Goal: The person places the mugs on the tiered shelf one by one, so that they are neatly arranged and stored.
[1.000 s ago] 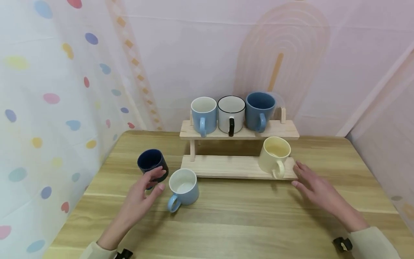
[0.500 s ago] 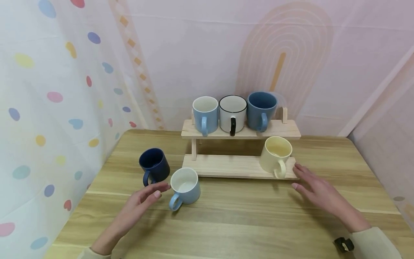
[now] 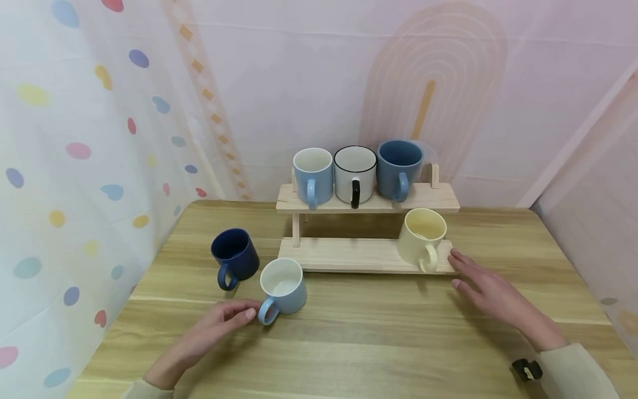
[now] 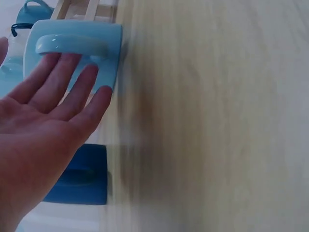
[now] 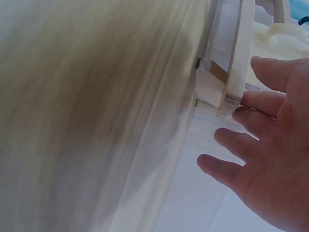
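Note:
On the table stands a light blue mug (image 3: 291, 295) with a pale inside, its handle turned toward my left hand (image 3: 211, 331). The extended fingers of that hand reach the mug's handle (image 4: 72, 44) in the left wrist view; two fingertips are partly hidden at it, and the thumb is apart. Behind the hand sits a navy mug (image 3: 241, 257). My right hand (image 3: 493, 293) has its fingers extended at the right end of the lower wooden shelf (image 3: 349, 255), beside a cream mug (image 3: 418, 244) standing there. In the right wrist view, fingertips touch or nearly touch the shelf end.
Along the upper shelf (image 3: 339, 209) stand a blue-and-white mug (image 3: 321, 183), a white mug with a black handle (image 3: 366, 185) and a darker blue mug (image 3: 386, 183). A patterned curtain (image 3: 299, 72) hangs behind the wood-grain table (image 3: 374, 332).
My left hand has come down and toward the front, away from the navy mug, to the light blue mug's handle. The right hand has stayed by the shelf end.

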Demonstrator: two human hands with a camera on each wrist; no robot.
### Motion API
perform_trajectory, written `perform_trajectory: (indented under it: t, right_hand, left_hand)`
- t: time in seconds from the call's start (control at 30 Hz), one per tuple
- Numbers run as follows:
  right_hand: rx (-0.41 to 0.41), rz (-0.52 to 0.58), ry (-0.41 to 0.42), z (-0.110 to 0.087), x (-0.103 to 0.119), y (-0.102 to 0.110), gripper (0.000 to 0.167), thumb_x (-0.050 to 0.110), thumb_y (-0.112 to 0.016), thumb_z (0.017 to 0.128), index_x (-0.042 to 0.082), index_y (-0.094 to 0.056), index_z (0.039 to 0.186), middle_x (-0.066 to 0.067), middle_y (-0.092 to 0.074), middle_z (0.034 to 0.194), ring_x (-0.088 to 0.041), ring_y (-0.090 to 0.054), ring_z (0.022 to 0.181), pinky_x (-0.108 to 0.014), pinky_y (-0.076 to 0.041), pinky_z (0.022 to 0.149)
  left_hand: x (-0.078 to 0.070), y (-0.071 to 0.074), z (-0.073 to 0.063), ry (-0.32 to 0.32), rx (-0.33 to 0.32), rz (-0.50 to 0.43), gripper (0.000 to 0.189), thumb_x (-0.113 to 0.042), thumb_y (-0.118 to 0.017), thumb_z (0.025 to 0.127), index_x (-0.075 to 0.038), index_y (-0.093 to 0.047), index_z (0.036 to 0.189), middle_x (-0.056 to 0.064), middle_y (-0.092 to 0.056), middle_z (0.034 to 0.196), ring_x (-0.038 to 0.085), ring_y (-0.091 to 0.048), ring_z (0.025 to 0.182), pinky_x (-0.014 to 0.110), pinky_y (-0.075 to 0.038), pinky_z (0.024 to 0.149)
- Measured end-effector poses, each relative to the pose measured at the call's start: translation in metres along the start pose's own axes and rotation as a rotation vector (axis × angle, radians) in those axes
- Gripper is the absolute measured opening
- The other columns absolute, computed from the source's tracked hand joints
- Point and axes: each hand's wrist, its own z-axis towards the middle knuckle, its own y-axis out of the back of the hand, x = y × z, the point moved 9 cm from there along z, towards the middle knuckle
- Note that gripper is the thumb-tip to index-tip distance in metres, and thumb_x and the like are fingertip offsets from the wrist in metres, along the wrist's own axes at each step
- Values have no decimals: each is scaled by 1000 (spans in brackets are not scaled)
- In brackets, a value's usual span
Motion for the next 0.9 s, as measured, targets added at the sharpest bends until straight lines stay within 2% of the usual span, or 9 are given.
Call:
perform_trajectory:
  t: [0.13, 0.23, 0.33, 0.47, 0.57, 0.7, 0.83, 0.9]
  right_hand:
    - [6, -2, 4, 1, -1, 0, 55, 22, -61, 106, -6, -47, 151, -26, -36, 161, -53, -43, 139, -69, -38, 107]
    - [11, 2, 0, 2, -1, 0, 57, 24, -62, 106, -6, -47, 151, -26, -36, 161, -53, -43, 139, -69, -38, 107]
    - [12, 3, -5, 2, -1, 0, 57, 25, -62, 105, -6, -47, 151, -26, -37, 160, -52, -43, 139, -69, -37, 108]
    - [7, 4, -12, 1, 0, 1, 57, 23, -63, 105, -7, -48, 150, -27, -37, 160, -51, -44, 139, -67, -37, 109]
    - [2, -2, -5, 2, 1, 1, 56, 22, -64, 104, -7, -48, 149, -27, -38, 159, -51, -44, 139, -67, -38, 108]
    - [7, -21, 3, 2, 2, 0, 59, 22, -67, 102, -8, -47, 150, -28, -38, 159, -51, -44, 139, -67, -38, 109]
    - [46, -72, -4, 1, 2, -6, 67, 25, -68, 101, -8, -41, 154, -28, -33, 162, -54, -36, 144, -69, -33, 112]
    - [72, -119, -15, 0, 1, -8, 71, 28, -67, 102, -7, -37, 156, -28, -30, 163, -54, -31, 146, -72, -30, 112]
  left_hand:
    - [-2, -9, 4, -53, 75, -70, 36, -14, -42, 113, 4, -67, 130, 22, -69, 128, 13, -64, 122, 17, -42, 105]
    - [-2, -11, 6, -63, 76, -109, 36, -14, -41, 113, 5, -67, 130, 25, -69, 127, 15, -65, 121, 17, -42, 105]
    - [-1, -13, 9, -48, 75, -140, 37, -15, -42, 113, 8, -66, 130, 25, -70, 125, 14, -66, 120, 17, -43, 104]
    - [-1, -23, 14, -55, 124, -164, 39, -15, -41, 113, 12, -65, 127, 26, -70, 124, 12, -64, 123, 17, -43, 105]
    - [-2, -32, 18, -78, 163, -195, 39, -13, -39, 114, 16, -64, 122, 28, -71, 119, 18, -66, 122, 20, -46, 105]
    - [0, -36, 21, -61, 125, -204, 40, -15, -39, 114, 17, -63, 111, 27, -72, 110, 29, -71, 112, 23, -50, 100]
    - [2, -36, 21, -10, 24, -173, 43, -22, -41, 114, 13, -64, 102, 26, -72, 111, 28, -71, 113, 20, -48, 100]
    - [1, -38, 21, -13, -12, -171, 44, -23, -42, 114, 13, -62, 98, 26, -72, 113, 25, -70, 116, 20, -47, 101]
